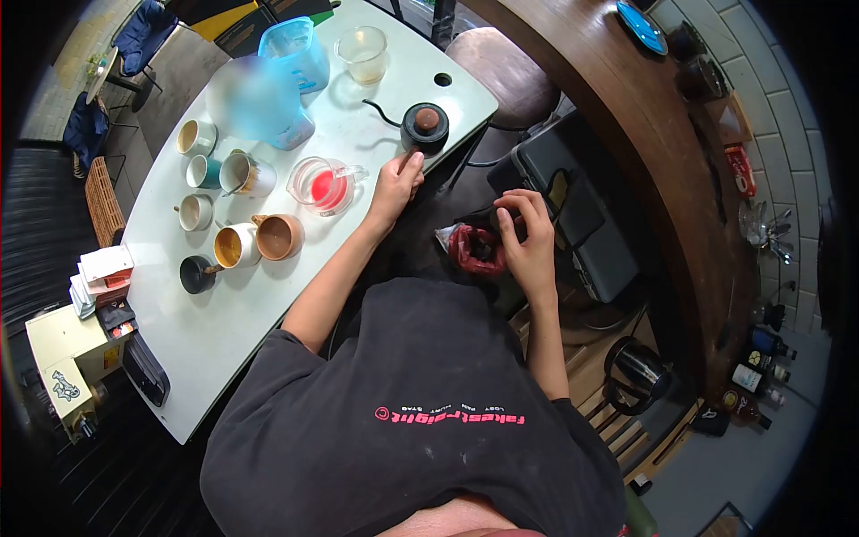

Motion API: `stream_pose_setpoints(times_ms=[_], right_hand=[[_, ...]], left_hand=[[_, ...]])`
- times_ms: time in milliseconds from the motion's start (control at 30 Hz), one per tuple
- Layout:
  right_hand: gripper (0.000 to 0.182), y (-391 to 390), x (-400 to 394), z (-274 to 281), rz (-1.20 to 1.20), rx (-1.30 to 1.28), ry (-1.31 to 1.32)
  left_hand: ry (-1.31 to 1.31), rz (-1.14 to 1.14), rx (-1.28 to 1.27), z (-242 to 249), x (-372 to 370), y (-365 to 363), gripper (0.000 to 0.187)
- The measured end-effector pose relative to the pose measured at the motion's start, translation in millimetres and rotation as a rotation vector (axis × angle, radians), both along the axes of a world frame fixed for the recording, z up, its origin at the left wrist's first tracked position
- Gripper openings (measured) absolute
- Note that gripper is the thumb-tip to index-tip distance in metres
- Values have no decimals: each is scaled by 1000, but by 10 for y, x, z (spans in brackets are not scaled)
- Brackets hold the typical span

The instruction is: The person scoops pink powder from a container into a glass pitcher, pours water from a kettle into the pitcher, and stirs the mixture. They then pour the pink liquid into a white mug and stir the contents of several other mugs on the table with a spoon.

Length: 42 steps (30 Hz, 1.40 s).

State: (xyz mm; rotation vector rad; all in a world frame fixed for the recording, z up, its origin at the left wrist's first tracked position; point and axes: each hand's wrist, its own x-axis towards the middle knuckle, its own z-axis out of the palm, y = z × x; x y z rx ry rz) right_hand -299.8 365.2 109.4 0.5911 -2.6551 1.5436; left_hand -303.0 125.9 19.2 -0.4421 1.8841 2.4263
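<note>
My left hand (395, 190) has its fingers closed round the handle of a black gooseneck kettle (424, 127) with a brown lid knob, at the near edge of the white table (197, 331). My right hand (526, 234) is raised off the table, fingers bent, beside an open red bag (474, 249); whether it holds anything is hidden. Left of the kettle stands a glass measuring jug (327, 186) with red marks. Several cups stand farther left, among them a brown cup (280, 237) and a white mug with yellowish contents (236, 246).
A blue plastic container (295, 54) and a clear cup (361, 55) stand at the table's far side. On the right are a curved wooden counter (617, 89), a grey case (573, 215) and a glass pot (637, 374). A stool (501, 76) is beyond the table's edge.
</note>
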Motion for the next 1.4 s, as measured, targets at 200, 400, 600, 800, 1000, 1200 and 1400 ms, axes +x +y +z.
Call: stream_pose_setpoints(times_ms=[200, 400, 600, 800, 1000, 1200, 1400], right_hand=[[11, 26, -60, 39, 21, -5, -10], [10, 64, -139, 44, 70, -16, 5], [11, 78, -169, 116, 104, -19, -24], [11, 155, -168, 58, 137, -29, -4], [11, 284, -175, 41, 160, -32, -39], [9, 386, -212, 31, 186, -46, -36], [10, 426, -231, 57, 219, -84, -96]], left_hand=[[-9, 44, 25, -82, -21, 2, 31], [-1, 114, 39, -90, -16, 46, 30], [13, 170, 30, -71, -45, 98, 31], [35, 230, 4, -180, -112, 209, 33], [-73, 240, -99, -133, -115, 208, 47], [-166, 259, -91, -48, 7, 227, 61], [-209, 251, -160, -14, 395, 300, 60]])
